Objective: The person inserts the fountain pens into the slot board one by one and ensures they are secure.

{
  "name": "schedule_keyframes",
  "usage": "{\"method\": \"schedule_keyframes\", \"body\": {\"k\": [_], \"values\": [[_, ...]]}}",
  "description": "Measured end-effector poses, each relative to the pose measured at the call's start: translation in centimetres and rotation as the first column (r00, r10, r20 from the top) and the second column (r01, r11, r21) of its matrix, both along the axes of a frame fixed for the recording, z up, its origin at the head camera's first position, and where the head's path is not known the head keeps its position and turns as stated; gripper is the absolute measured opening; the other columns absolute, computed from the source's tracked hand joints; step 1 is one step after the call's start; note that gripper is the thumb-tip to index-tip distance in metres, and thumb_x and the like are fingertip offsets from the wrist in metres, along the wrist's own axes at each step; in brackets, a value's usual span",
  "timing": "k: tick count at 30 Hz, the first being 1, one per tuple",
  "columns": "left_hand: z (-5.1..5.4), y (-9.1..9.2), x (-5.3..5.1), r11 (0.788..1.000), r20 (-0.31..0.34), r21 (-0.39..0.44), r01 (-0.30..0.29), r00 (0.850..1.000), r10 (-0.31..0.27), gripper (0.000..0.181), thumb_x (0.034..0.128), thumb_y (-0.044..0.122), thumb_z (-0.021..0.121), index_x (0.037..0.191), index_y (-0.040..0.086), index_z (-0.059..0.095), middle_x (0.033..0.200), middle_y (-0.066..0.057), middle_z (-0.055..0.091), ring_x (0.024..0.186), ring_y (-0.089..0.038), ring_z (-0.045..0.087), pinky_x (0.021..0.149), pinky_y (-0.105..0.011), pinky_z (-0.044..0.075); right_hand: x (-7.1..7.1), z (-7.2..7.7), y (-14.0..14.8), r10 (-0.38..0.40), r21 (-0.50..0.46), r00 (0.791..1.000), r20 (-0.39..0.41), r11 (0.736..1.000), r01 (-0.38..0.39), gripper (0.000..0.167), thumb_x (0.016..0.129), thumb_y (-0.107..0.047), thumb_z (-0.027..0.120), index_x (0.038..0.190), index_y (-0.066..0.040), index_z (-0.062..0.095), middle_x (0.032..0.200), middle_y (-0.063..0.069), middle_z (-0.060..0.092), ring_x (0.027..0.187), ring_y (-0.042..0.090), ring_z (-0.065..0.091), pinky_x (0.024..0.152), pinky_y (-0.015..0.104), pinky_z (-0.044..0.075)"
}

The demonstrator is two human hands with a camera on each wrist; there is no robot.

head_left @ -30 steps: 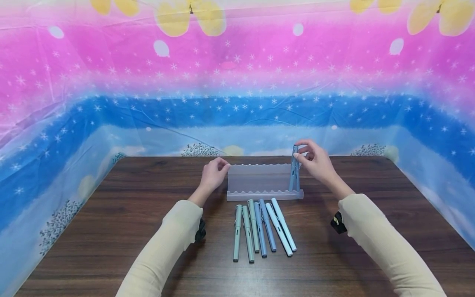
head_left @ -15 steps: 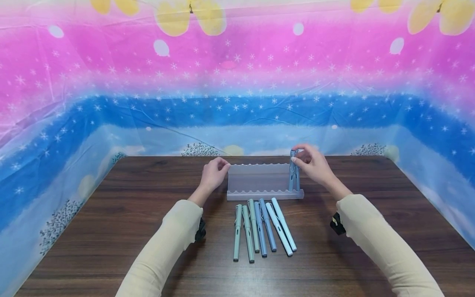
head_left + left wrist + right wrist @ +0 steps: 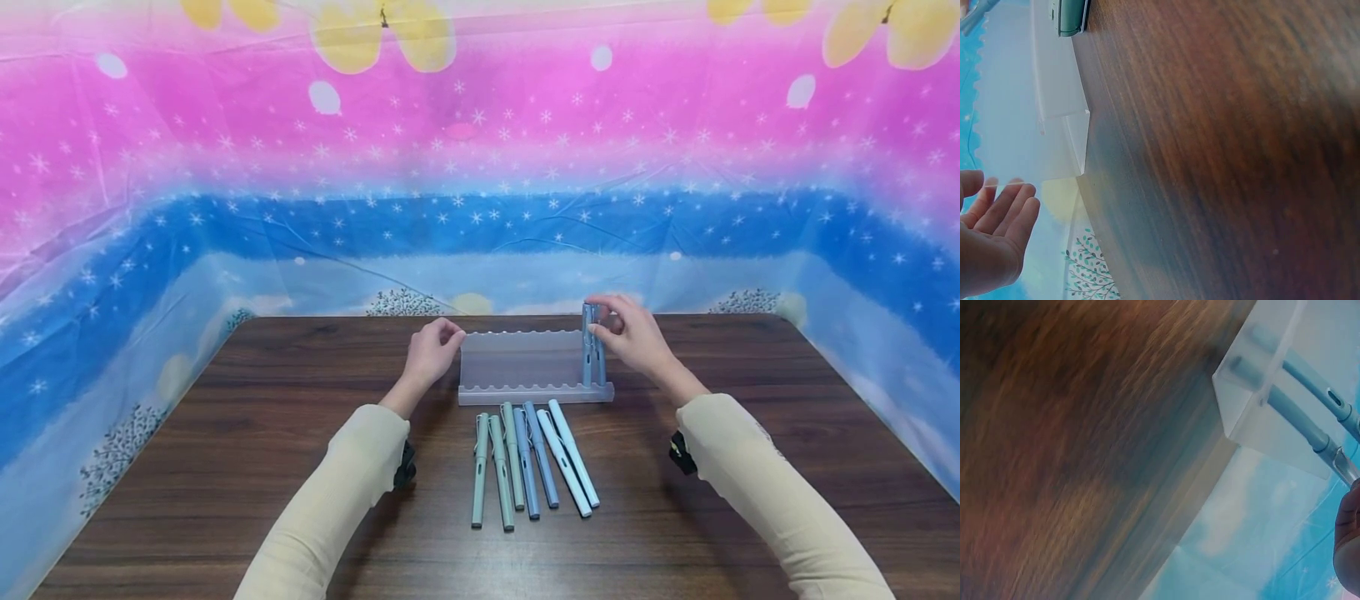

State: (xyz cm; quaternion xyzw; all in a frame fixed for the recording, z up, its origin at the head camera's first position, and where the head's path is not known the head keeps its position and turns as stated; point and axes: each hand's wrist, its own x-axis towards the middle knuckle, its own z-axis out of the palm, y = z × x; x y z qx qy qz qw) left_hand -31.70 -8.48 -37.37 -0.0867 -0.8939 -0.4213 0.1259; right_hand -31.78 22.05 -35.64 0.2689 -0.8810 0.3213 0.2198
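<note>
Two grey-blue pens (image 3: pixel 587 367) stand side by side at the right end of the translucent notched rack (image 3: pixel 517 360), head view. The right hand (image 3: pixel 633 333) pinches the inner one near its top between thumb and index finger. The left hand (image 3: pixel 431 354) pinches the rack's upper left corner. Seven more pens lie on the wooden table (image 3: pixel 225 450) just before the rack: three green pens (image 3: pixel 501 473), two darker blue pens (image 3: pixel 527 462), two pale blue pens (image 3: pixel 564 463).

Left wrist view: thumb and fingers meet the rack's clear edge; the end of one green pen shows above.

Right wrist view: both racked pens have their lower ends behind the front lip. The hand is cut off by the frame; its hold cannot be told from here.

Step in hand, as judged: seating the inner pen in its notch. The next move seems to call for confirming it rests in the notch, then loosening the right fingers without tipping it, the rack kept steady by the left.
</note>
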Motion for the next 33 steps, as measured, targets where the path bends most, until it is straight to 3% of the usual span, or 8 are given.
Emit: {"method": "schedule_keyframes", "body": {"k": [4,13,33], "values": [[0.0,0.01,0.01,1.0,-0.002,0.002,0.001,1.0,-0.001,0.015,0.0878,0.015,0.054,0.091,0.002,0.06,0.091,-0.011,0.063,0.09,-0.026,0.055,0.079,-0.038,0.04,-0.15,0.01,0.15,-0.012,0.049,1.0,-0.015,0.999,0.013,0.04,0.081,-0.01,0.064,0.119,-0.006,0.052,0.077,0.002,0.052,0.056,0.011,0.041,0.048,0.03,0.034],[0.02,0.02,0.12,1.0,-0.002,-0.005,-0.001,1.0,0.001,0.015,0.0879,0.015,0.053,0.091,0.002,0.06,0.09,-0.011,0.062,0.088,-0.026,0.055,0.078,-0.038,0.04,-0.34,0.13,0.28,-0.022,0.106,0.99,0.142,0.994,0.007,0.049,0.084,-0.015,0.061,0.13,-0.011,0.042,0.062,0.0,0.05,0.049,0.014,0.044,0.045,0.031,0.038],[-0.01,0.05,-0.06,1.0,-0.003,-0.007,-0.008,1.0,0.008,0.015,0.0877,0.016,0.054,0.09,0.002,0.06,0.09,-0.011,0.063,0.088,-0.026,0.055,0.078,-0.038,0.041,-0.67,0.3,0.15,-0.05,0.146,0.977,0.206,0.989,0.02,0.052,0.086,-0.014,0.058,0.134,-0.013,0.038,0.053,0.0,0.045,0.043,0.016,0.039,0.044,0.031,0.034]]}}
